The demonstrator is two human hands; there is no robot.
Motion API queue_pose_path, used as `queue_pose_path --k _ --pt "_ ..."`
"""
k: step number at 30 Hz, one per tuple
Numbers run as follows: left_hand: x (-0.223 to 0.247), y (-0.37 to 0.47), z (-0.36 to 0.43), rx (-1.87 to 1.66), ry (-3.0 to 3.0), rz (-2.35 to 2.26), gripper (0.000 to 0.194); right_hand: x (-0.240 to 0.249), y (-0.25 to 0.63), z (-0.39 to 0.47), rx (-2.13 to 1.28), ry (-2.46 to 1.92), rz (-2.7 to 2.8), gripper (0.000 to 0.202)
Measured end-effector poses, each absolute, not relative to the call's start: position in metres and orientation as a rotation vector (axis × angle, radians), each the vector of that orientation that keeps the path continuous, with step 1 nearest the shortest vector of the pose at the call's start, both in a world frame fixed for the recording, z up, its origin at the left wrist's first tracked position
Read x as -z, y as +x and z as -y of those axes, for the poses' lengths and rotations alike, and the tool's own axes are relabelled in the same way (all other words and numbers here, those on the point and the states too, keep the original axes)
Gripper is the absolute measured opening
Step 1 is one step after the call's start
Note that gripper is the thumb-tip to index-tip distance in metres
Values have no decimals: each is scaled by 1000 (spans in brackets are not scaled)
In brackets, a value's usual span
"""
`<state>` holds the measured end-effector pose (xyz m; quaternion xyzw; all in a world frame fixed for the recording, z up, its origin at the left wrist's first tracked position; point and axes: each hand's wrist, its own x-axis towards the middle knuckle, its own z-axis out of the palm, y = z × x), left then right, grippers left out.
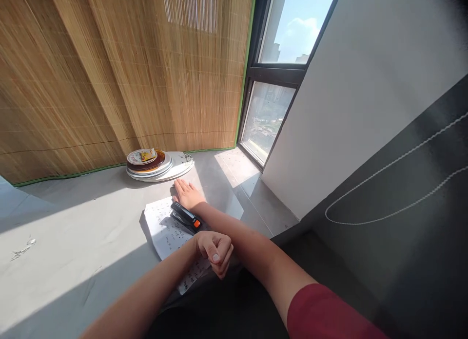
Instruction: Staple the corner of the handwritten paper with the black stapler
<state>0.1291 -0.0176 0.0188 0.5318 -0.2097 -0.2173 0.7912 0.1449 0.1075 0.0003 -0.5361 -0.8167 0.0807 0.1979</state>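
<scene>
My left hand is curled into a fist with the wrist bent, above the near edge of the paper; nothing shows in it. My right hand lies flat on the grey surface, fingers stretched out, just beyond the top of the paper and close to the plates. Between the two hands, a black stapler with an orange patch at one end rests on the handwritten sheets of paper. My forearms cross close to the stapler, and the left one hides part of the paper.
A stack of plates with a small yellow packet on top stands by the bamboo blind. Silvery scraps lie at the left. A window and white wall bound the right, with a hanging beaded cord.
</scene>
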Motion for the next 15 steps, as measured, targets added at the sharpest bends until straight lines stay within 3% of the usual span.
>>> queue_pose_path --k 9,15 --pt "5 117 8 -56 1082 60 68 0 233 -108 -327 -1654 2205 62" --pt "14 109 -5 61 952 123 78 -7 297 -100 -346 -1813 2164 62"
